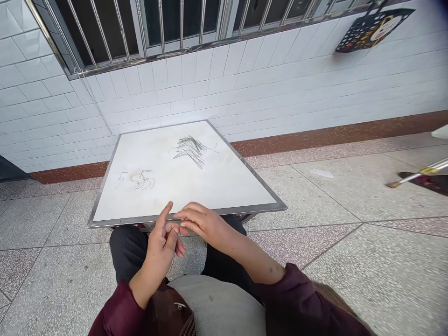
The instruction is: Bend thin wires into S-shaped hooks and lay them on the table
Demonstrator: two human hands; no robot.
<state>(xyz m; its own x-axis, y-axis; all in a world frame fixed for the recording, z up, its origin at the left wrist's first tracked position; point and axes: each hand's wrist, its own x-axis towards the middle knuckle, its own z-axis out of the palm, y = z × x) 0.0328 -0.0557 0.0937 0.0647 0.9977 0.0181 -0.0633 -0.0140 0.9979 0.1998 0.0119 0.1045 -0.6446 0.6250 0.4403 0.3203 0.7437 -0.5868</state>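
Note:
My left hand is raised over my lap at the near edge of the white table, palm turned inward, fingers loosely apart. The fingers of my right hand lie stretched and pressed together, and their tips touch the left hand's fingers. Whether a thin strand is pinched between them is too fine to tell. On the table lie two small heaps of dark hair strands: a thicker one toward the far side and a thinner one at the left.
The low table has a metal rim and stands against a white tiled wall under a barred window. Speckled floor tiles surround it. A broom handle lies at the right, with a scrap of paper on the floor.

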